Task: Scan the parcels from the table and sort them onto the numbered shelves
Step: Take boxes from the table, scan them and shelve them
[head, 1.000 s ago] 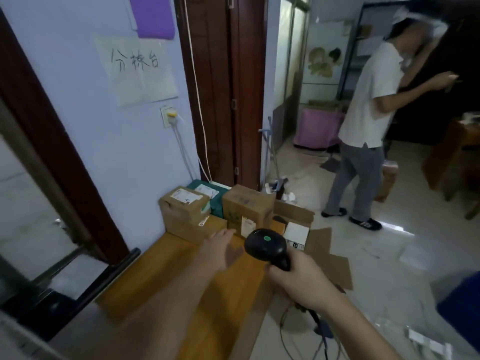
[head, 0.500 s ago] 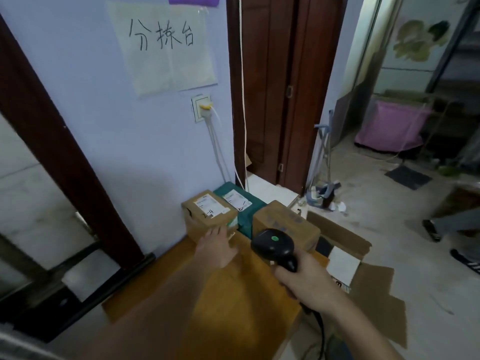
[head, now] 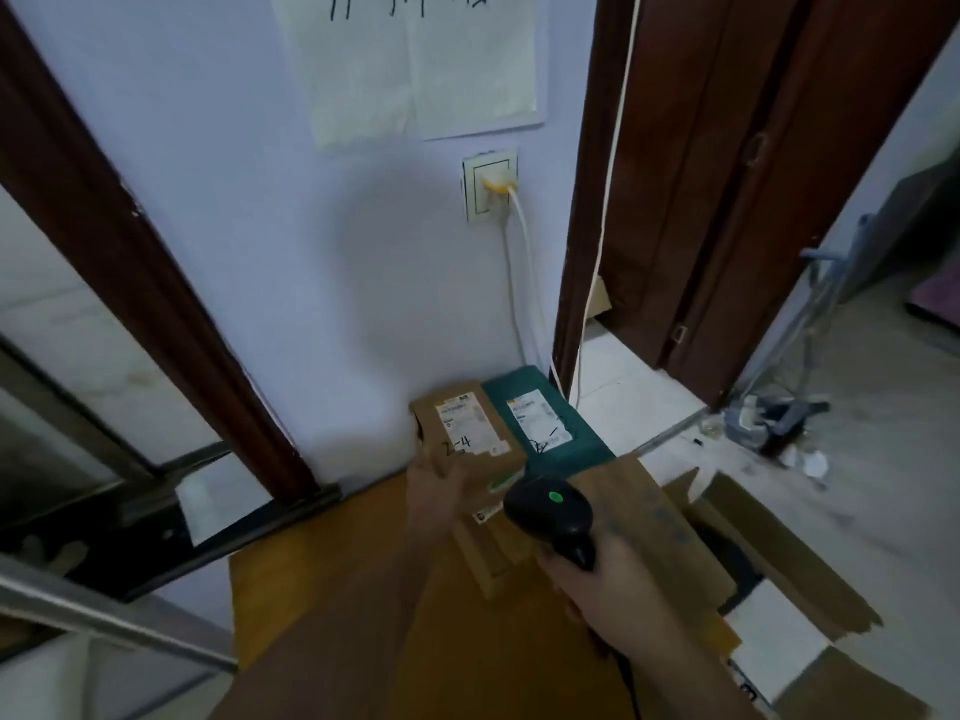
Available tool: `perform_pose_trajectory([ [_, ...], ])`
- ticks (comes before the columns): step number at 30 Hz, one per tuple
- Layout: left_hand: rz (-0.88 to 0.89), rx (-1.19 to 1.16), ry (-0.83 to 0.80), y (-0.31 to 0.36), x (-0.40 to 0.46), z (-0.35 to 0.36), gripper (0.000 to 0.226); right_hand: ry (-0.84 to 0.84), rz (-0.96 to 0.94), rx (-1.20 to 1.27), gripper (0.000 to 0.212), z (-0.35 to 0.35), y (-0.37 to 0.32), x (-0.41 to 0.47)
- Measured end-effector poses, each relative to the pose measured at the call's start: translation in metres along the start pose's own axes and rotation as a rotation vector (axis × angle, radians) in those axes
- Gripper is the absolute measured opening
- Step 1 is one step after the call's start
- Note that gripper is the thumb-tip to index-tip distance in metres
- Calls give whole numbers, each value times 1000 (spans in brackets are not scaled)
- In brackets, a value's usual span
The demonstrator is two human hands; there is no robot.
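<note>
**Left hand on the marked parcel, scanner raised in the right**

From the head camera I am seeing the left hand (head: pixel 434 493) gripping the near left corner of a brown cardboard parcel (head: pixel 470 433), fingers curled against its side. The parcel is carrying a white label and the handwritten mark "2-4". The right hand (head: pixel 597 584) is wrapping its fingers round the handle of a black barcode scanner (head: pixel 550 511), whose head, with a green light showing, is pointing toward the parcels.

The marked parcel is sitting on top of another brown box (head: pixel 493 553). A green parcel (head: pixel 545 423) with its own white label is lying just beside it on the right, and a longer brown box (head: pixel 649 527) is lying beside the scanner. All are resting on a wooden table (head: pixel 322 589) pushed against a pale lilac wall (head: pixel 260 226).

On the wall, a paper sheet (head: pixel 426 70) with handwriting is hanging above a socket (head: pixel 491 184) with a white cable running down. A dark wooden door frame (head: pixel 675 174) is standing to the right, and opened cardboard (head: pixel 779 553) is lying on the tiled floor.

Compared with half a second ago, the camera is sitting closer and lower, and the left hand, then just short of the parcel, is now gripping it.
</note>
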State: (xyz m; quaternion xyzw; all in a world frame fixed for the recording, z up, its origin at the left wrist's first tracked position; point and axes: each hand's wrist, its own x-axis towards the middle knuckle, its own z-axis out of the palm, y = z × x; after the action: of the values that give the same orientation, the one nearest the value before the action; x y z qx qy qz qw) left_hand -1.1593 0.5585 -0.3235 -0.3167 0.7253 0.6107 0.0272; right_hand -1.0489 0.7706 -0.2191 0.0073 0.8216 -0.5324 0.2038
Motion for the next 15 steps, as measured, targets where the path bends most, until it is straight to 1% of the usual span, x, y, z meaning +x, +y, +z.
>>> perform_pose_trajectory([
  [2, -147, -123, 21, -1, 15, 6, 102, -52, 20, -7, 14, -8, 6, 18],
  [4, -228, -215, 10, -7, 32, 12, 127, -66, 12, 13, 14, -14, 13, 32],
  [5, -256, -246, -5, -9, 37, 14, 135, -70, 5, 26, 13, -15, 15, 37],
  [6, -274, -261, -18, -12, 40, 16, 134, -76, 3, 38, 13, -17, 18, 42],
  [8, -284, -258, -20, -20, 44, 20, 123, -105, 14, 54, 13, -21, 20, 50],
  [9, -280, -261, -34, -23, 45, 22, 121, -119, 17, 53, 13, -23, 22, 53],
  [10, -275, -251, -44, -27, 46, 22, 125, -126, 14, 45, 12, -24, 22, 56],
  [13, -266, -228, -41, -41, 46, 20, 149, -127, 11, 39, 10, -24, 25, 62],
  [14, -260, -225, -42, -45, 45, 18, 149, -123, 15, 43, 10, -23, 24, 63],
  [15, -241, -234, -44, -44, 39, 16, 142, -121, 18, 43, 11, -22, 24, 64],
])
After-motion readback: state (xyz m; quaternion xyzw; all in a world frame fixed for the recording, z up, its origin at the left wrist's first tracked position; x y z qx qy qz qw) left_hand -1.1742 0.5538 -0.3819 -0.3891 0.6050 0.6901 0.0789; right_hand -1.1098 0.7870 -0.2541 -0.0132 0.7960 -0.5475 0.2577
